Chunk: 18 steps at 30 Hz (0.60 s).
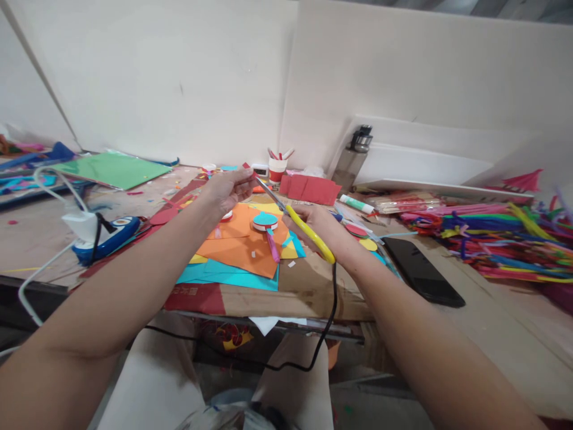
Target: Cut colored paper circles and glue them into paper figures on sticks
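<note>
Pinched in my left hand [233, 188] is a small strip of red paper [247, 166], raised above the table. My right hand [313, 224] grips yellow-handled scissors [308, 230], whose blades point up and left to the red strip by my left fingertips. Whether the blades touch the strip is hard to make out. Below the hands lie orange sheets [244, 254], blue sheets [233, 275] and yellow paper. On the orange paper rests a round piece with a blue top and white side [265, 222], with a pink strip [272, 246] hanging from it.
To the right are a black phone [423, 272], bundles of colourful pipe cleaners [492, 233] and a glue stick [356, 204]. Folded red paper [310, 189], a cup of pens [278, 169] and a dark bottle [351, 161] stand behind. A blue power strip [107, 239] sits left.
</note>
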Each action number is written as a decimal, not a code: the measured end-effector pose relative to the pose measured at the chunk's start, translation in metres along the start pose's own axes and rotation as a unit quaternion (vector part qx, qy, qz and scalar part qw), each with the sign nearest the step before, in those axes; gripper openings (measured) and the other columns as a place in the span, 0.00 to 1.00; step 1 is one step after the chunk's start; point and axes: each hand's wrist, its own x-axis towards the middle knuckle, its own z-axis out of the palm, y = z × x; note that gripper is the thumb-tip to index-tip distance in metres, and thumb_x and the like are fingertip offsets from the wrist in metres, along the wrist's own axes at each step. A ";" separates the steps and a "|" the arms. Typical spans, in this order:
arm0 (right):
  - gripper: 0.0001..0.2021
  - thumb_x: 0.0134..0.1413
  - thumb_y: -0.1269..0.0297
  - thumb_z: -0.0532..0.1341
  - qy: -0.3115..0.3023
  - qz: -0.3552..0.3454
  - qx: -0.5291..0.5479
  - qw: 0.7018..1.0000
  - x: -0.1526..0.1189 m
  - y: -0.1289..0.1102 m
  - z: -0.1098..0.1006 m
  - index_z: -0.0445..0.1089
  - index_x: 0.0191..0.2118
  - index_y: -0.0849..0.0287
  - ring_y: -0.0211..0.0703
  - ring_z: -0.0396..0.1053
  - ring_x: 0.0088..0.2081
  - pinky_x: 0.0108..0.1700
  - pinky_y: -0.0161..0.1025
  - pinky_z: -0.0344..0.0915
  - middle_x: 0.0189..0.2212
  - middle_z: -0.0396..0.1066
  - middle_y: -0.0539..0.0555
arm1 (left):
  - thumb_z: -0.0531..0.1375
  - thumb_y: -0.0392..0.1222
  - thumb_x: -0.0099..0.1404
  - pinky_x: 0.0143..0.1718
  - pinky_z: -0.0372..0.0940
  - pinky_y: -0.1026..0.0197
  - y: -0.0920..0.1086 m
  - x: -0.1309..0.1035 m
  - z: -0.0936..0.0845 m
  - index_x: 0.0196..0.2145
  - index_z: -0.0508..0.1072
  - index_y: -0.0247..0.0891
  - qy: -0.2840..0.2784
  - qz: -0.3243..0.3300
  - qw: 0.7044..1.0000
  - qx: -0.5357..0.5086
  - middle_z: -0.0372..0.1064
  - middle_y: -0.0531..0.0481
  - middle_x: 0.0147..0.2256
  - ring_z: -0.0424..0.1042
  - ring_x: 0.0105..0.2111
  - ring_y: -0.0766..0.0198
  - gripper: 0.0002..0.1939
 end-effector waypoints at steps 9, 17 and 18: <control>0.14 0.57 0.55 0.56 -0.014 -0.016 -0.018 1.000 -0.001 0.000 -0.004 0.71 0.31 0.60 0.35 0.62 0.24 0.29 0.33 0.56 0.21 0.64 0.48 | 0.64 0.31 0.56 0.30 0.65 0.66 0.000 0.001 -0.001 0.28 0.73 0.33 -0.004 -0.007 1.000 -0.007 0.74 0.50 0.25 0.74 0.25 0.69 0.02; 0.19 0.56 0.45 0.59 -0.057 0.006 0.012 0.998 -0.005 0.011 -0.012 0.69 0.36 0.58 0.36 0.63 0.22 0.27 0.33 0.58 0.22 0.67 0.48 | 0.64 0.33 0.56 0.32 0.65 0.67 -0.001 0.006 -0.006 0.27 0.73 0.33 0.019 0.025 0.999 0.003 0.75 0.50 0.26 0.76 0.28 0.68 0.03; 0.19 0.57 0.44 0.57 -0.054 0.025 0.024 0.998 -0.004 0.016 -0.011 0.69 0.37 0.57 0.36 0.63 0.21 0.26 0.33 0.58 0.21 0.67 0.47 | 0.64 0.34 0.56 0.31 0.65 0.67 -0.001 0.007 -0.007 0.27 0.72 0.34 0.026 0.032 0.999 0.001 0.75 0.50 0.26 0.76 0.28 0.68 0.03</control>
